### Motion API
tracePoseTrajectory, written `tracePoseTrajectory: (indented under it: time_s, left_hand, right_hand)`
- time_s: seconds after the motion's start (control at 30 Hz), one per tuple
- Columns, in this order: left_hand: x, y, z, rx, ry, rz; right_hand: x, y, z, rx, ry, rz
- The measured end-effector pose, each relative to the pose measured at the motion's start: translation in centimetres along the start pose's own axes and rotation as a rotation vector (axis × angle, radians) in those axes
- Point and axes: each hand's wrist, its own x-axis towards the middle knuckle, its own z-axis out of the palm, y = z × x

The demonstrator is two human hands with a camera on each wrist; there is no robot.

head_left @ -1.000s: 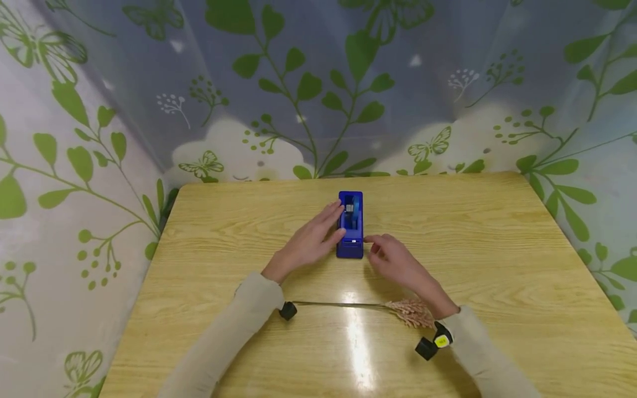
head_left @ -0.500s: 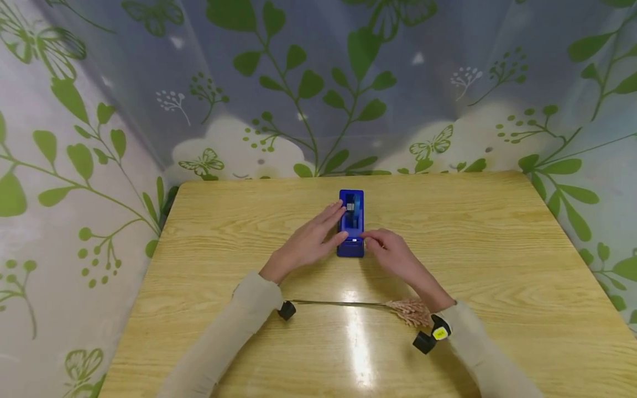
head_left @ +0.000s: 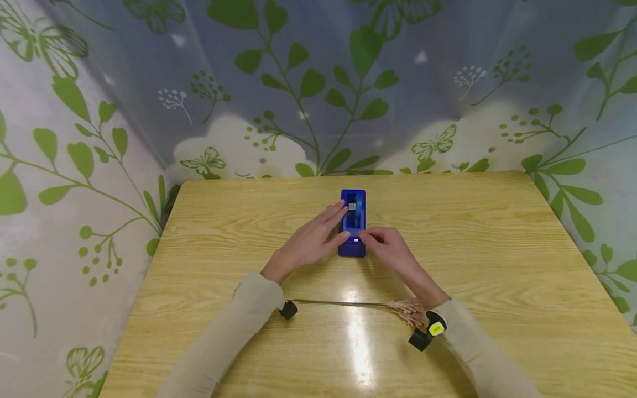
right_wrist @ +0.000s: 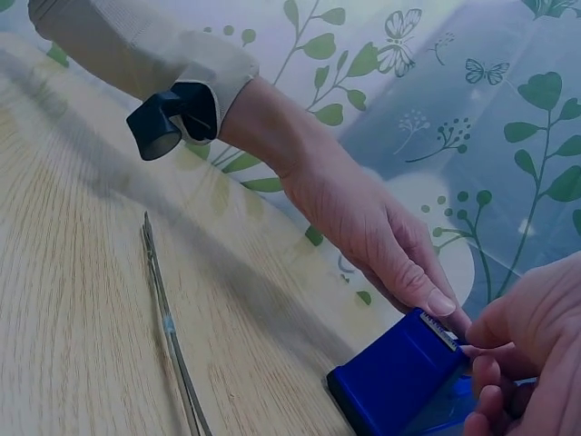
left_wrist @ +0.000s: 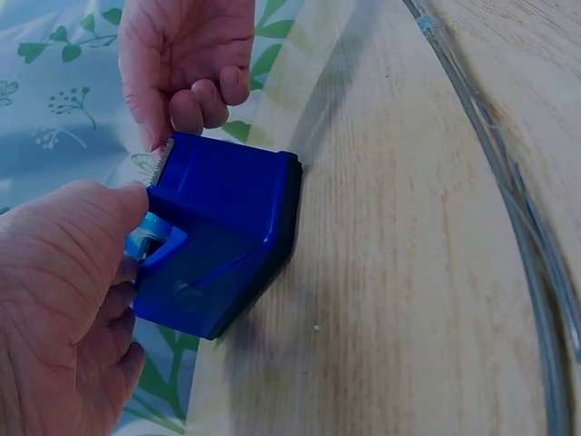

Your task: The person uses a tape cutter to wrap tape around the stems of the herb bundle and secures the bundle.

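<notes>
A blue tape dispenser (head_left: 352,250) stands on the table, its serrated cutter (right_wrist: 439,332) towards the person. My left hand (head_left: 308,243) holds it from the left side, fingertips over the rim and thumb by the front end. At the cutter, the thumb and index finger of my right hand (head_left: 395,251) come together, pinching at the tape's end; the clear tape itself is hardly visible. In the left wrist view, the left thumb presses the top of the dispenser (left_wrist: 218,204) behind the cutter. A light-blue tape roll (head_left: 359,203) sits partly hidden inside.
A stem with pink blossoms (head_left: 408,312) lies crosswise on the wooden table (head_left: 209,221), nearer the person, below both wrists. Leaf-patterned curtains (head_left: 318,83) hang behind the table and at its sides. Each wrist bears a small black camera (head_left: 421,339).
My right hand has moved slightly left, from beside the dispenser onto its cutter, its thumb and index finger coming together there. The left hand keeps its hold with hardly any movement.
</notes>
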Motion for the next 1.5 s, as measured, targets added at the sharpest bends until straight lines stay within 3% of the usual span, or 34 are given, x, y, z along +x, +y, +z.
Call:
tracePoseTrajectory:
  time_s: [0.5,1.17,1.5]
  left_hand:
    - [0.1,0.1,-0.2,0.055,-0.011,0.000]
    - [-0.1,0.3,-0.2,0.061,-0.006,-0.007]
    - [0.0,0.3,-0.2,0.058,-0.010,-0.004]
  right_hand:
    - [0.2,-0.4,0.6,-0.014,0.048,-0.057]
    - [0.1,-0.7,1.0,0.079,0.089,0.016]
    - [0.0,-0.6,1.2,0.097,0.126,-0.011]
